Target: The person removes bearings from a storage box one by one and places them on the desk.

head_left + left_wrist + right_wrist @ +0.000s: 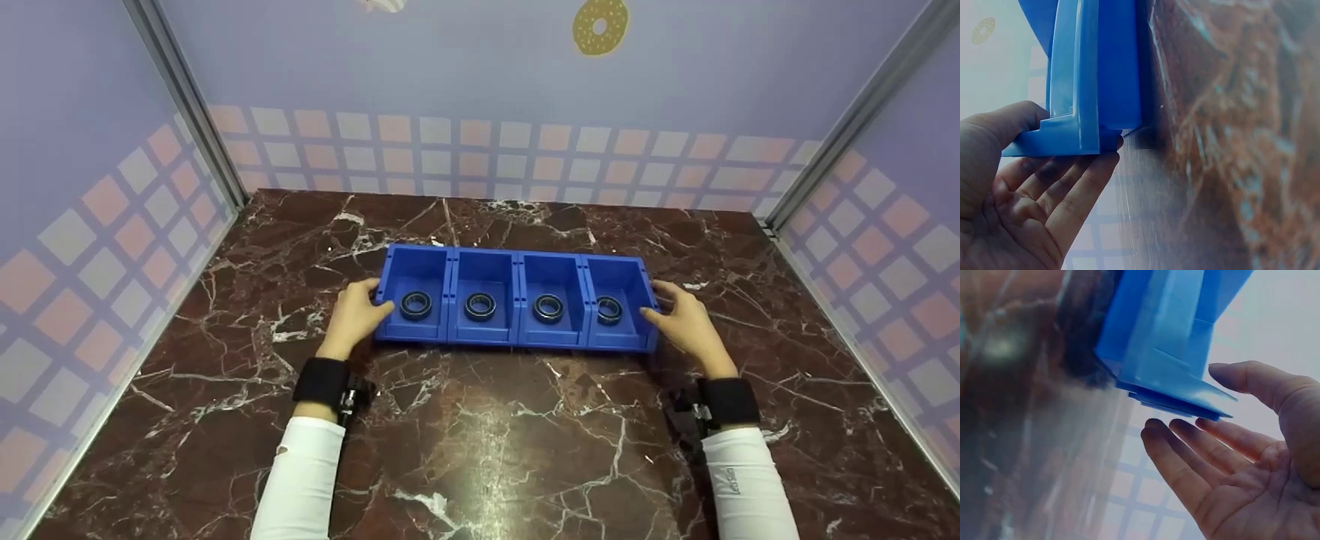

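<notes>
A row of joined blue storage bins (480, 335) lies on the table, with a dark ring-shaped bearing in each compartment. The leftmost bearing (415, 305) lies flat, while the rightmost bearing (609, 310) sits near its compartment's left wall. My left hand (355, 315) holds the row's left end, thumb over the rim and fingers along the outer wall, as the left wrist view also shows. At the right end is my right hand (686, 326), its thumb by the rim. In the right wrist view, its loosely bent fingers (1176, 467) lie just off the outer wall.
The brown marbled table (480, 450) extends around the bins. Purple panels with pink and white checks, including the back panel (480, 75), enclose it at the back and sides. Grey metal posts (187, 97) stand at the back corners.
</notes>
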`<state>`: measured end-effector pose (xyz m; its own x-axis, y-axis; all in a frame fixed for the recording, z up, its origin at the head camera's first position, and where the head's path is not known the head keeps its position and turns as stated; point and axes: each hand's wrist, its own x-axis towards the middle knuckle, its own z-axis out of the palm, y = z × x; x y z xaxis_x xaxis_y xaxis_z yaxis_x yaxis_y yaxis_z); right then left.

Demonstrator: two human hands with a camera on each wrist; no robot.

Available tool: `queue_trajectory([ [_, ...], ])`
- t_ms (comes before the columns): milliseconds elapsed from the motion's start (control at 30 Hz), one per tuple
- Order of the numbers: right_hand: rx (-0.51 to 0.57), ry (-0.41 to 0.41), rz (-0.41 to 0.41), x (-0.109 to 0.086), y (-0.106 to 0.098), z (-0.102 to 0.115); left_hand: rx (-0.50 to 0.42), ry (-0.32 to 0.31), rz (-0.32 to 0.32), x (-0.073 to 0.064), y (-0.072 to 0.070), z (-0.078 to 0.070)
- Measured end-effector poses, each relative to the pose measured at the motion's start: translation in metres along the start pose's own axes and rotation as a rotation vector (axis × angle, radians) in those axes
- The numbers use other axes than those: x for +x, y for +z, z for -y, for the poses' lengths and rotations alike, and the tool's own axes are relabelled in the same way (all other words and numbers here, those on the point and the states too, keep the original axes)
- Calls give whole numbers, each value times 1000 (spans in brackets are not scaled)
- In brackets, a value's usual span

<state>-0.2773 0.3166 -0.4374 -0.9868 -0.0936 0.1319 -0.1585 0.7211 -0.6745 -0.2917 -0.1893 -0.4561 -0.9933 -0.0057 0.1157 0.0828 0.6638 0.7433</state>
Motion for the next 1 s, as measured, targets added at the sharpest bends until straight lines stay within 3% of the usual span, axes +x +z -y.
queue_trajectory([
  [333,-25,-90,-10,4,-11,21,-10,-2,2,-2,0,1],
  [700,10,-119,101,14,-11,40,2,-1,1,-3,0,2],
  [1000,-59,-140,161,24,-4,44,10,-8,10,0,0,-1],
])
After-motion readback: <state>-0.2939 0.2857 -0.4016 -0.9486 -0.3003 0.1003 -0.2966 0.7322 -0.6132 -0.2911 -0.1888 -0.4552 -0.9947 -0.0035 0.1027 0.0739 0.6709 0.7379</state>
